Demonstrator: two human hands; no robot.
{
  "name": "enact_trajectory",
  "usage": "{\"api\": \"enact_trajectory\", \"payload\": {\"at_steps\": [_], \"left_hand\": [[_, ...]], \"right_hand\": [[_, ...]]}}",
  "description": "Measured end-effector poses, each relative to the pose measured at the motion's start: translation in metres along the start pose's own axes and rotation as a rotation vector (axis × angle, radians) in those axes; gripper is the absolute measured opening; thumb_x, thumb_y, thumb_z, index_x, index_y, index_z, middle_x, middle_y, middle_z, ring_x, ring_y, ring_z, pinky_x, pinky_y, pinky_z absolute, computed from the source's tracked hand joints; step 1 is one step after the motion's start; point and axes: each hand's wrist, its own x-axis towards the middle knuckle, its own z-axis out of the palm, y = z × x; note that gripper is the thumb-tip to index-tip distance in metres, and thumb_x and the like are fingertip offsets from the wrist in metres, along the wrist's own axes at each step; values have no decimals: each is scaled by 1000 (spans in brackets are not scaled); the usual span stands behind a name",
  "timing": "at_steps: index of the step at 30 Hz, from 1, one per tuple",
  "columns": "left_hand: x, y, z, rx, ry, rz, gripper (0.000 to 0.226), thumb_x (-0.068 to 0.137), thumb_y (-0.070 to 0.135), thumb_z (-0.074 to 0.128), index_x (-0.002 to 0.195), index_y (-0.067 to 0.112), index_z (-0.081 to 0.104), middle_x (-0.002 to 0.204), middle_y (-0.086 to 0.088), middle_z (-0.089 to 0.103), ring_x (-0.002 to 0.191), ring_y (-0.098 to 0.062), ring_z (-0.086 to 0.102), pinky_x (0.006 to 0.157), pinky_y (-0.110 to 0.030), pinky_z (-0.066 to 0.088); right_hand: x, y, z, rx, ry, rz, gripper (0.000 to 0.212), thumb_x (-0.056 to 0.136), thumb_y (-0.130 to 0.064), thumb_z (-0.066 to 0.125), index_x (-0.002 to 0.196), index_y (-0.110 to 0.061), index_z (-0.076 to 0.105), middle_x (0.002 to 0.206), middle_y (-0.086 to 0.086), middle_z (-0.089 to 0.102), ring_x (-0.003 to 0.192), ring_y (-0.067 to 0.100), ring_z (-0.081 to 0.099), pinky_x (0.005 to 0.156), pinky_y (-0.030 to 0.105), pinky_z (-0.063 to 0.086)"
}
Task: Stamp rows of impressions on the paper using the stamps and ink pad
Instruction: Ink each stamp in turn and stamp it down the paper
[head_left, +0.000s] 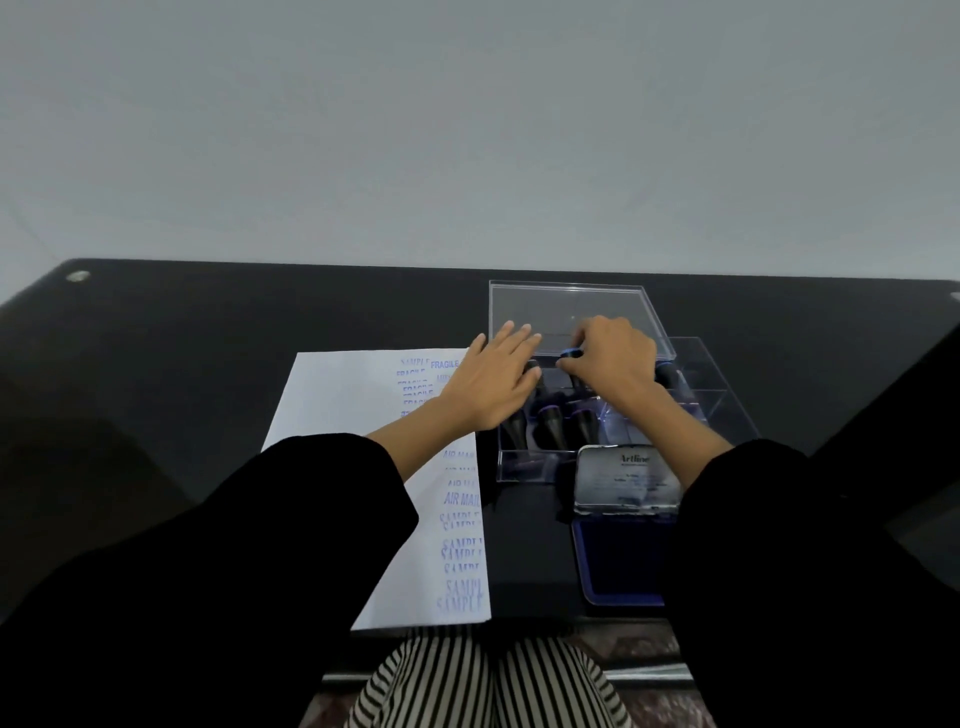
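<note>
Over stamp box (524, 467) at 1 o'clock, right grip (615, 358) clamps one stamp (570, 354); left grip (493, 379) lies flat, fingers straight. I'd lift it straight up, dab ink pad (618, 561) at 5 o'clock, then press paper (343, 395) at 9.

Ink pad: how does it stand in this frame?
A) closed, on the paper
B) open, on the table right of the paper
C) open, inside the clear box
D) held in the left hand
B: the ink pad lies on the dark table right of the paper, its lid raised and the blue pad bared.
</note>
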Motion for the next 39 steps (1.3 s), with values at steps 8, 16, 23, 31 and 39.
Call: {"api": "enact_trajectory", "payload": {"at_steps": [8,16,23,31,39], "left_hand": [[-41,15,-21,-12,56,50,50,102,29,26,149,14,20,158,-1,14,147,-15,4,118,-36,4],[-105,35,-43,-21,86,98,46,102,25,30,146,12,29,155,-3,25,146,-18,13,118,-34,10],[-149,59,-32,-102,130,158,38,99,19,37,136,11,44,137,-5,49,126,-18,44,100,-21,30],[-146,78,9,-219,114,62,36,99,17,38,132,8,48,133,-9,52,123,-21,48,101,-29,36],[-138,77,46,-190,146,44,39,97,14,40,134,4,46,136,-11,50,127,-23,45,109,-31,32]], "right_hand": [[-48,7,-43,366,226,82,26,82,-31,68,100,-15,56,96,2,69,91,22,62,66,26,36],[-131,19,-76,469,273,91,27,81,-33,70,97,-16,55,92,-5,64,82,13,57,65,26,39],[-180,20,-65,524,211,80,26,81,-27,71,97,-14,55,85,-6,57,79,11,54,64,27,41],[-196,16,-45,517,153,12,22,82,-14,68,103,-15,67,103,13,57,89,26,60,78,29,44],[-198,23,-32,486,209,24,24,85,-17,66,108,-16,67,107,12,56,98,23,57,77,21,38]]}}
